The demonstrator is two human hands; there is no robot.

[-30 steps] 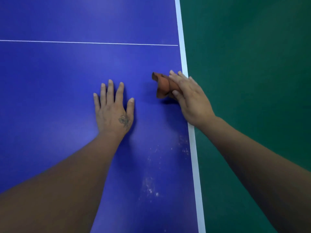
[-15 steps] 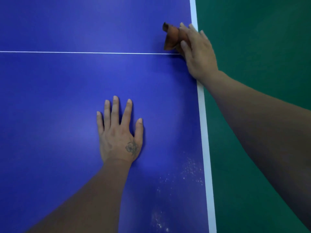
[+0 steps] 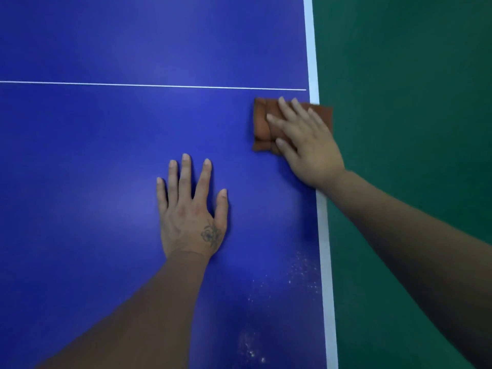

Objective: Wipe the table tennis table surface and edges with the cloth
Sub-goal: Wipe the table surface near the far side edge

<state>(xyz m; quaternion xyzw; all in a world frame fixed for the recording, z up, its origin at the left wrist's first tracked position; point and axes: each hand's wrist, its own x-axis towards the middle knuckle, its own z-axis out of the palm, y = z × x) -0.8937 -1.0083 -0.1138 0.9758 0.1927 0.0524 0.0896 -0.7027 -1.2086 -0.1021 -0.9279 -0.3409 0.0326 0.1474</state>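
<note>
The blue table tennis table (image 3: 93, 169) fills the left and middle of the head view, its white side line (image 3: 323, 235) running down the right edge. A folded brown cloth (image 3: 262, 126) lies flat on the table at that edge, one corner hanging over the rim. My right hand (image 3: 306, 145) presses flat on the cloth with fingers spread, covering most of it. My left hand (image 3: 190, 209) rests palm down on the bare blue surface, below and to the left of the cloth, holding nothing.
A thin white centre line (image 3: 133, 85) crosses the table above both hands. White dusty specks (image 3: 298, 275) lie on the blue surface near the right edge, below my right hand. Green floor (image 3: 412, 102) lies beyond the table's edge.
My right hand has pulled the cloth back toward me from beyond the centre line along the right edge. The cloth, bunched before, now lies flattened. My left hand stayed planted.
</note>
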